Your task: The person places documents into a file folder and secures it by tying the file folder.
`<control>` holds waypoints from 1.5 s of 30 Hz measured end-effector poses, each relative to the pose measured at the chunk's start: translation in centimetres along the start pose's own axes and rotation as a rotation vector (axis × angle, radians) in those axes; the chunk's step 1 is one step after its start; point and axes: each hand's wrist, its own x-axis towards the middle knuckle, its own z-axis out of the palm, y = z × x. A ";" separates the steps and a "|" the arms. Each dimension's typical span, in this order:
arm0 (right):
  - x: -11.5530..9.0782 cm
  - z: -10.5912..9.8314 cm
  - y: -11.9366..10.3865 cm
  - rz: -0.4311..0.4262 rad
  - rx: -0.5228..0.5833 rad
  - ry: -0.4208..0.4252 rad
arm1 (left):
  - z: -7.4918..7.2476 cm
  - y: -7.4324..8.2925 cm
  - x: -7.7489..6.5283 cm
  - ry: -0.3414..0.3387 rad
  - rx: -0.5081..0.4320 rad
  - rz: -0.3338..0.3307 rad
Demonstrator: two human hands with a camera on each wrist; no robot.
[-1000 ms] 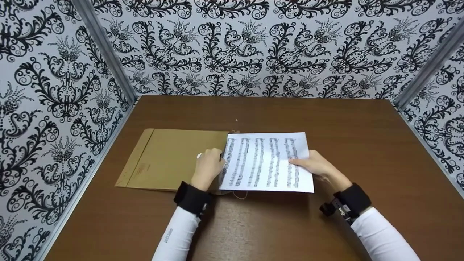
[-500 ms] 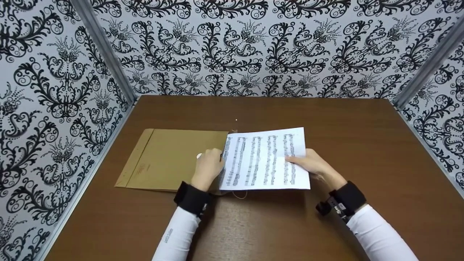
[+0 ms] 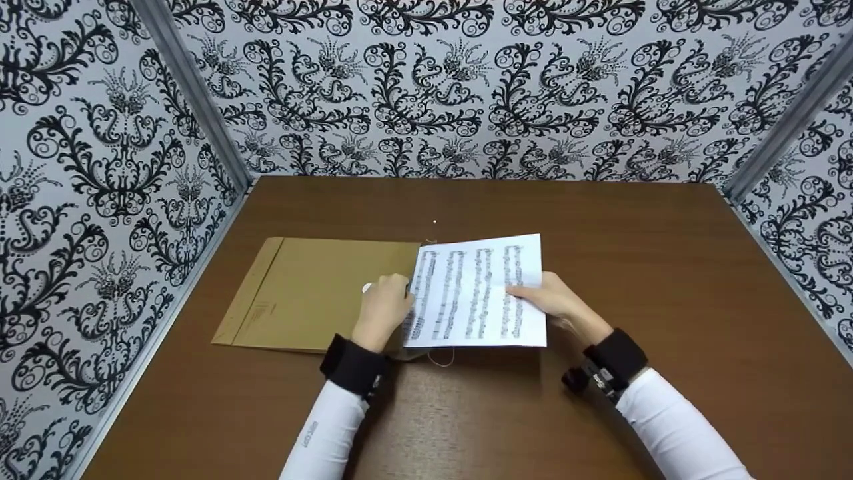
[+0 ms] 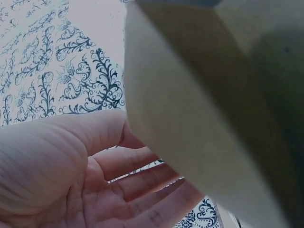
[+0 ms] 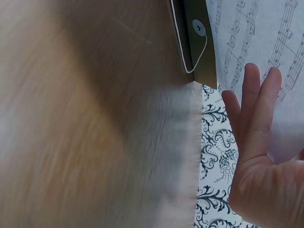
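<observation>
A brown paper envelope [image 3: 313, 287] lies flat on the left half of the table. Near its right opening, my left hand [image 3: 383, 305] pinches the envelope's top layer, which lifts away in the left wrist view. A sheet of printed music [image 3: 470, 303] extends out of that opening, its left part hidden inside. My right hand [image 3: 561, 303] holds the sheet's right edge, thumb on the upper face. In the right wrist view, several fingers [image 5: 254, 111] lie extended under the paper. A round button [image 5: 199, 27] with a white string shows on the envelope's underside flap.
The brown table [image 3: 633, 233] reaches back to a patterned wall [image 3: 466, 100]. Another patterned wall [image 3: 100, 200] stands along the left side. A loop of string [image 3: 441, 360] hangs out at the envelope's near right corner.
My right hand has moved left, and the music sheet has slid farther into the envelope. The sheet's far right corner rose slightly. My left hand and the envelope stay in place.
</observation>
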 end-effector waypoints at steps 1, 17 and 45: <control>0.2 0.2 0.0 0.005 0.006 0.000 | 0.0 0.0 0.0 -0.005 -0.002 -0.002; 2.5 2.7 -0.7 -0.010 -0.034 0.010 | -0.1 0.0 0.0 0.007 0.017 0.014; 4.1 5.2 -1.6 -0.025 -0.017 -0.039 | -0.3 0.1 0.0 -0.011 0.002 -0.003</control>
